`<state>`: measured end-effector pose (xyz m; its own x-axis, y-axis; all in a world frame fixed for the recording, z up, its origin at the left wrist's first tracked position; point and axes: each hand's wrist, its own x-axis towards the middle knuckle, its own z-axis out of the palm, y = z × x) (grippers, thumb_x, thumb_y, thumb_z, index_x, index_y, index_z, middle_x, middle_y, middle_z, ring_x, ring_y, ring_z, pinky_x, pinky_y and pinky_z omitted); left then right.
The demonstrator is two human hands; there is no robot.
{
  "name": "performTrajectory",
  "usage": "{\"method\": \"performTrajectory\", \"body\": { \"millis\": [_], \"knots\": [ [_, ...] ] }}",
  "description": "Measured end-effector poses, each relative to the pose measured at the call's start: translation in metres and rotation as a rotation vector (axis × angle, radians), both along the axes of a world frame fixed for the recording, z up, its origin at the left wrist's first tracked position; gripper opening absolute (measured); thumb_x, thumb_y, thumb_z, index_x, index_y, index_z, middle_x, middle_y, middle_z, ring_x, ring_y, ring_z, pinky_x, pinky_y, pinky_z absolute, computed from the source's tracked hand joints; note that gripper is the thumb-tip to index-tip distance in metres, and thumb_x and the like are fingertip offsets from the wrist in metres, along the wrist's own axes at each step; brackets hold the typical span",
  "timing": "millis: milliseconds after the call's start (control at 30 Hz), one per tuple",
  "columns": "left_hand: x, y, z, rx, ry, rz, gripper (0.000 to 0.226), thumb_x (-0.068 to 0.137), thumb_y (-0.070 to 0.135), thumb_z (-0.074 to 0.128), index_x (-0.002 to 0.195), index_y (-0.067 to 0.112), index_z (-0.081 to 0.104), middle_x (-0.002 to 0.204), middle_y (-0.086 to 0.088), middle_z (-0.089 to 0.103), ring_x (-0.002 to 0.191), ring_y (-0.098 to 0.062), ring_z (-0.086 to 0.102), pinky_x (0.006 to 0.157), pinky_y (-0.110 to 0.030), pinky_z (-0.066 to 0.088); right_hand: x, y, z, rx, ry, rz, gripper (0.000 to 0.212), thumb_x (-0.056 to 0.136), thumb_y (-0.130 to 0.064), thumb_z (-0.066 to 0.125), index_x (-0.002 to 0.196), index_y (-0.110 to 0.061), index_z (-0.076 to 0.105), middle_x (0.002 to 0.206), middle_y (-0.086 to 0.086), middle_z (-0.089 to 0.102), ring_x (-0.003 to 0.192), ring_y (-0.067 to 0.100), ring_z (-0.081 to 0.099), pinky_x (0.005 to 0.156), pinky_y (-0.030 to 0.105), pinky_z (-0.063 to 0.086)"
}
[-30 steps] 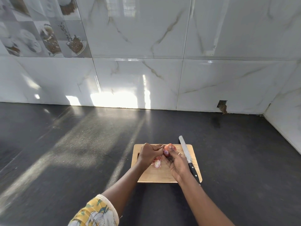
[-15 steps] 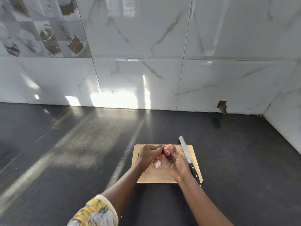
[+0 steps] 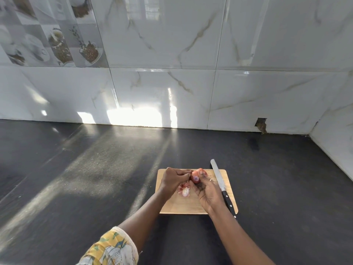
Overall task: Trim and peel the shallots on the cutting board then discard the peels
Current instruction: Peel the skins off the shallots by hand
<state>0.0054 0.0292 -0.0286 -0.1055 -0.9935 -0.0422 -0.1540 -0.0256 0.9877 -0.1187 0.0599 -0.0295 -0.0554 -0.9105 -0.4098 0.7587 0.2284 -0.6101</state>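
A wooden cutting board (image 3: 225, 180) lies on the dark counter. Above its far middle my right hand (image 3: 208, 192) grips a reddish shallot (image 3: 195, 176) with its cut end facing me. My left hand (image 3: 174, 179) is curled beside it, its fingertips pinching at the shallot's skin. Under my hands a pale peeled shallot (image 3: 185, 192) lies on the board next to some reddish peels (image 3: 183, 186). A knife (image 3: 221, 186) with a black handle rests along the board's right side, blade pointing away.
The black countertop (image 3: 95, 178) stretches wide to the left and right of the board. White marble-look wall tiles (image 3: 172, 92) rise behind, with a side wall (image 3: 336, 146) at the right. A small broken hole (image 3: 261, 125) sits low in the back wall.
Both hands stay over the board with the shallot; the fingers shift only slightly as the left hand works at the skin.
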Motion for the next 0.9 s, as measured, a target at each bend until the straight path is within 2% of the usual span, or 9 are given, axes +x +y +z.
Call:
{"method": "performTrajectory", "body": {
  "millis": [100,200,267,333,467,633,733,833,900],
  "knots": [
    [0.0002,0.0018,0.0022,-0.033,-0.033,0.037,0.019,0.076,-0.001,0.067,0.092,0.006,0.074,0.087,-0.001,0.072,0.071,0.003,0.066,0.073,-0.017,0.055,0.0004,0.0012,0.0018,-0.002,0.007,0.004,0.009,0.091,-0.005,0.056,0.096,0.000,0.062,0.083,0.017,0.067,0.080,0.025,0.067,0.059,0.032,0.060],
    [0.0002,0.0022,0.0022,-0.028,-0.013,0.022,0.018,0.078,0.000,0.065,0.090,0.009,0.074,0.084,0.001,0.073,0.074,-0.001,0.068,0.072,-0.018,0.055,-0.0011,0.0007,0.0008,-0.005,-0.008,0.009,0.011,0.092,-0.006,0.056,0.097,0.001,0.062,0.086,0.018,0.066,0.078,0.024,0.068,0.061,0.032,0.060],
    [-0.0010,0.0034,0.0034,-0.013,0.021,0.040,0.018,0.080,0.002,0.065,0.093,0.009,0.074,0.088,-0.002,0.074,0.079,-0.007,0.068,0.077,-0.022,0.055,-0.0012,-0.0008,-0.0009,-0.017,-0.012,0.014,0.018,0.092,-0.007,0.056,0.106,0.004,0.060,0.088,0.019,0.065,0.082,0.024,0.068,0.068,0.035,0.061],
    [-0.0014,0.0045,0.0052,-0.051,0.006,0.079,0.018,0.079,0.004,0.068,0.096,0.008,0.074,0.090,-0.001,0.073,0.078,-0.001,0.067,0.077,-0.017,0.053,-0.0010,-0.0024,-0.0028,-0.031,0.003,0.013,0.031,0.093,-0.008,0.055,0.118,0.009,0.054,0.081,0.016,0.065,0.079,0.022,0.067,0.075,0.036,0.059],
    [0.0016,0.0053,0.0030,-0.191,-0.168,0.036,0.017,0.075,0.007,0.072,0.092,0.013,0.075,0.088,0.005,0.073,0.076,0.009,0.065,0.077,-0.012,0.052,-0.0007,-0.0048,-0.0042,-0.031,0.053,-0.003,0.041,0.092,-0.007,0.055,0.127,0.012,0.047,0.075,0.013,0.059,0.074,0.019,0.062,0.080,0.037,0.057],
    [0.0029,0.0035,0.0030,-0.303,-0.372,0.010,0.016,0.078,0.010,0.069,0.094,0.012,0.074,0.097,-0.003,0.073,0.083,0.001,0.065,0.078,-0.005,0.048,-0.0003,-0.0059,-0.0072,-0.022,0.094,-0.022,0.040,0.091,-0.006,0.057,0.127,0.010,0.050,0.074,0.010,0.061,0.073,0.018,0.062,0.071,0.033,0.060],
    [0.0017,0.0040,0.0046,-0.388,-0.463,0.005,0.013,0.079,0.010,0.068,0.090,0.010,0.075,0.092,-0.002,0.074,0.079,0.010,0.059,0.068,0.004,0.041,-0.0004,-0.0052,-0.0075,-0.022,0.079,-0.032,0.036,0.091,-0.002,0.056,0.125,0.008,0.052,0.078,0.012,0.061,0.072,0.017,0.061,0.064,0.031,0.060],
    [0.0005,0.0025,0.0044,-0.425,-0.544,-0.027,0.013,0.079,0.011,0.066,0.085,0.011,0.076,0.085,-0.002,0.075,0.077,0.001,0.064,0.064,0.000,0.041,-0.0005,-0.0046,-0.0073,-0.017,0.077,-0.033,0.030,0.091,0.000,0.055,0.122,0.003,0.055,0.084,0.013,0.062,0.069,0.015,0.061,0.060,0.030,0.059],
    [-0.0008,0.0015,0.0016,-0.430,-0.607,-0.049,0.016,0.079,0.018,0.062,0.083,0.012,0.076,0.083,-0.002,0.075,0.072,-0.010,0.067,0.068,-0.013,0.049,-0.0005,-0.0043,-0.0078,-0.016,0.087,-0.028,0.029,0.092,0.001,0.053,0.121,0.002,0.055,0.084,0.013,0.062,0.069,0.016,0.061,0.060,0.030,0.059]
  ]
}}
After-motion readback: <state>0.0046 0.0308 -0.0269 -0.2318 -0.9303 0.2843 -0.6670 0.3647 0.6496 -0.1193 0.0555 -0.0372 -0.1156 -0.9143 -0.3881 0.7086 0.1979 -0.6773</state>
